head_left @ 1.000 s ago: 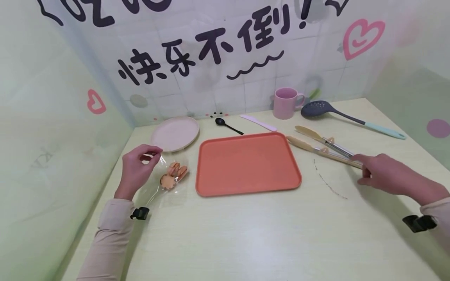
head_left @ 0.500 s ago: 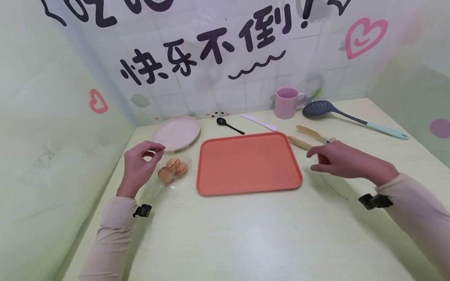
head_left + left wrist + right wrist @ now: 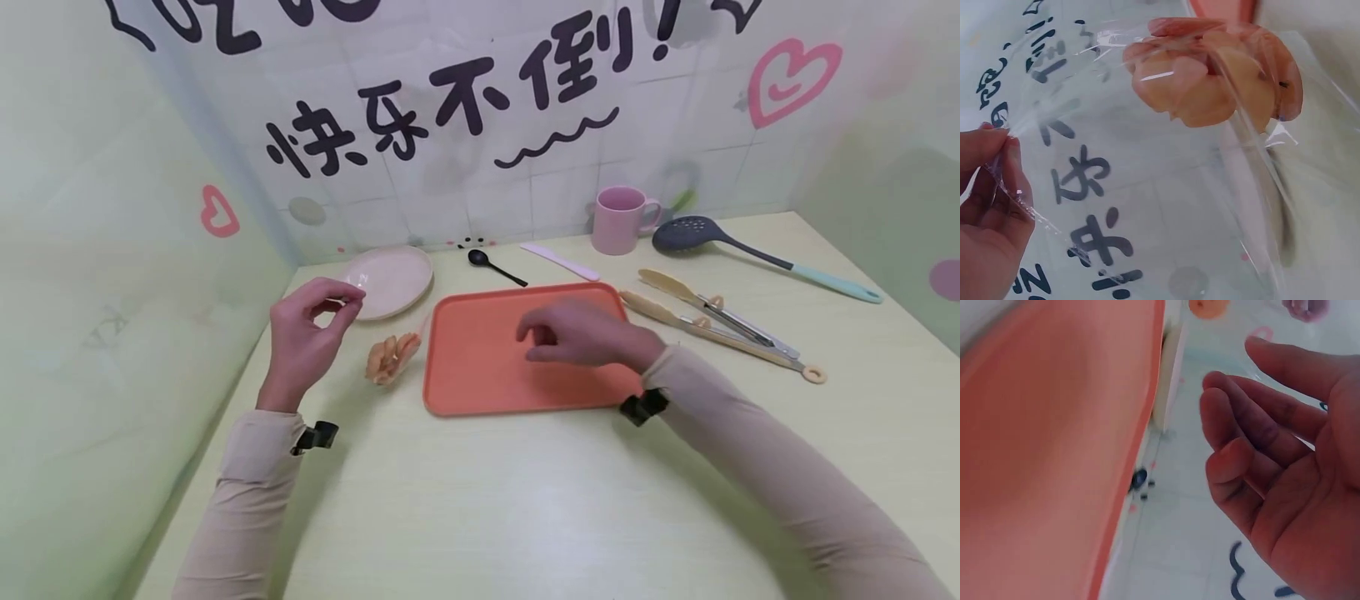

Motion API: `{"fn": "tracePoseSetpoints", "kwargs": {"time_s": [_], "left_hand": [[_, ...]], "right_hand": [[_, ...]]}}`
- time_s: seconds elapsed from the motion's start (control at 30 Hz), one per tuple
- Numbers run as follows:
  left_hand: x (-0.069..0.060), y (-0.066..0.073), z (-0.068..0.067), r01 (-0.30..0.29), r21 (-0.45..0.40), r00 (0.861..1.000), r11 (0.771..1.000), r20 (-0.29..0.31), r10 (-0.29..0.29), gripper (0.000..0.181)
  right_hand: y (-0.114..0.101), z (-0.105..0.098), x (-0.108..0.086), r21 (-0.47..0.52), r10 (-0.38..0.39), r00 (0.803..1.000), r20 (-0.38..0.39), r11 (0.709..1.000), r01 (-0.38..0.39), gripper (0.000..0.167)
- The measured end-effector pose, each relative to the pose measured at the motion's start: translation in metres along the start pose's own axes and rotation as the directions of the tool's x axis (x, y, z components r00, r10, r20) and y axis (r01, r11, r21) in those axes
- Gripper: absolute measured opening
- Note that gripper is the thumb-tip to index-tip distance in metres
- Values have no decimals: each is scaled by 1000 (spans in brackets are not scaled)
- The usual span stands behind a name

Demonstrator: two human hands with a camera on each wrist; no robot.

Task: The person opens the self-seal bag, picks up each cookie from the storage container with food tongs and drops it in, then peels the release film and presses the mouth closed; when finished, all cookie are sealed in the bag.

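Note:
My left hand pinches the edge of a clear plastic bag between thumb and fingertips, raised above the left part of the table. Inside the bag hang several orange-tan food-like pieces, bunched together; their exact kind is hard to tell. They hang just left of the orange tray. Over that tray hovers my right hand, slightly blurred, with loosely bent fingers and nothing in them. In the right wrist view its thumb stands apart from the fingers.
A pink plate lies behind the left hand. Along the back are a black spoon, a pink knife and a pink mug. Tongs and a slotted spoon lie on the right. Walls enclose the table.
My right hand has moved left from the tongs' handle end to above the tray. The tongs stay on the table. My left hand has risen slightly, and the bag's contents have swung toward the tray.

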State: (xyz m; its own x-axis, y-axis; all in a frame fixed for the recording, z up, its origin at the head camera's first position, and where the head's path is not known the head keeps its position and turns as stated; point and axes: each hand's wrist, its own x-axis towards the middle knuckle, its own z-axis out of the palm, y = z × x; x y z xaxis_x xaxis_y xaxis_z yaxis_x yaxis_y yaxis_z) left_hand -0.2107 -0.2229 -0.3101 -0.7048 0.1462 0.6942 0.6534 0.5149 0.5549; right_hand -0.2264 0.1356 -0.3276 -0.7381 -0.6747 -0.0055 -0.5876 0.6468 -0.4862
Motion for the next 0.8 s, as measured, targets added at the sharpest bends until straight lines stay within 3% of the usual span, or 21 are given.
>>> {"fn": "tracePoseSetpoints", "kwargs": {"time_s": [0.1, 0.17, 0.23, 0.33, 0.4, 0.47, 0.63, 0.8], "left_hand": [[5, 9, 2, -23, -67, 1000, 997, -7, 22, 12], [8, 14, 4, -31, -116, 999, 993, -12, 29, 13], [12, 20, 6, -29, -171, 999, 985, -18, 26, 13], [17, 27, 13, -17, -232, 1000, 973, -22, 12, 14], [20, 31, 19, -12, -258, 1000, 966, -22, 7, 14], [23, 35, 24, -13, -272, 1000, 962, -19, 8, 13], [30, 38, 34, -50, -309, 999, 950, -20, 46, 15], [35, 35, 41, -85, -340, 996, 937, -24, 82, 12]], "right_hand": [[-8, 11, 22, 130, 8, 998, -64, 992, 0, 26], [-13, 16, 36, 260, 27, 993, -117, 966, 4, 27], [-16, 21, 47, 387, 56, 984, -167, 922, 14, 28], [-19, 27, 57, 559, 112, 973, -201, 829, 21, 30], [-19, 29, 60, 627, 136, 969, -207, 778, 24, 29], [-18, 31, 59, 665, 145, 968, -206, 747, 30, 27], [-14, 34, 55, 679, 162, 948, -274, 731, 72, 14], [-10, 29, 45, 654, 180, 908, -378, 746, 125, 13]]}}
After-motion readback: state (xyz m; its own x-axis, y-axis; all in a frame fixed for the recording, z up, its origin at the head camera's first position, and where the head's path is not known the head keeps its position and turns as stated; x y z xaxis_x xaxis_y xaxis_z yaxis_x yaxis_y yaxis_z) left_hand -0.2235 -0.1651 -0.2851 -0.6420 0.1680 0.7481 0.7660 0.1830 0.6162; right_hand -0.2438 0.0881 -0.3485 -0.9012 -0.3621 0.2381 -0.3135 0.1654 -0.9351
